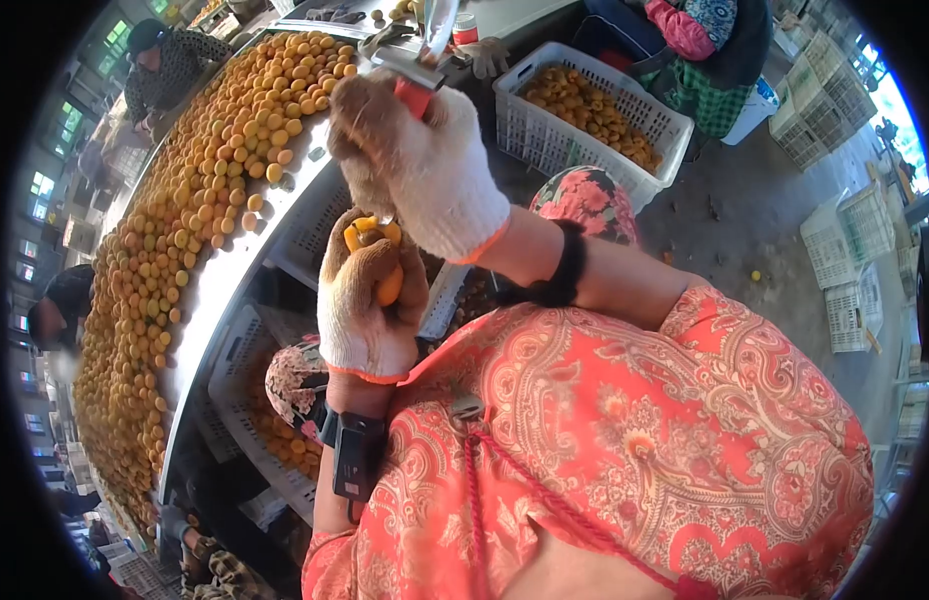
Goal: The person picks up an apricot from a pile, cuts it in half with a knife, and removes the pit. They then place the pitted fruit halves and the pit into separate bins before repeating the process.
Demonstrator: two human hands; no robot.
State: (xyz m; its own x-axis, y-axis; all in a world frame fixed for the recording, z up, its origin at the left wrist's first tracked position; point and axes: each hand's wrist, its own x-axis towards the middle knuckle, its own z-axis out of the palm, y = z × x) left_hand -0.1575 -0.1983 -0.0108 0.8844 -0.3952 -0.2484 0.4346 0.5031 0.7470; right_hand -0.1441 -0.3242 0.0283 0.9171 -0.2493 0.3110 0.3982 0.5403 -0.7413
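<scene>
Both hands wear white work gloves with brown-stained fingers. My left hand (370,295) is curled around orange fruit (390,285), with cut orange pieces (367,234) showing at its fingertips. Just above it, my right hand (425,160) is closed round a tool with a red handle (415,97) and a metal head (409,68). The lower end of the tool is mostly hidden behind the right glove, close to the fruit.
A metal table (220,300) heaped with orange fruit (200,160) curves along the left. White crates (515,115) of cut fruit stand ahead and below the table. Co-workers (170,70) sit around it. Stacked crates (835,240) are at right.
</scene>
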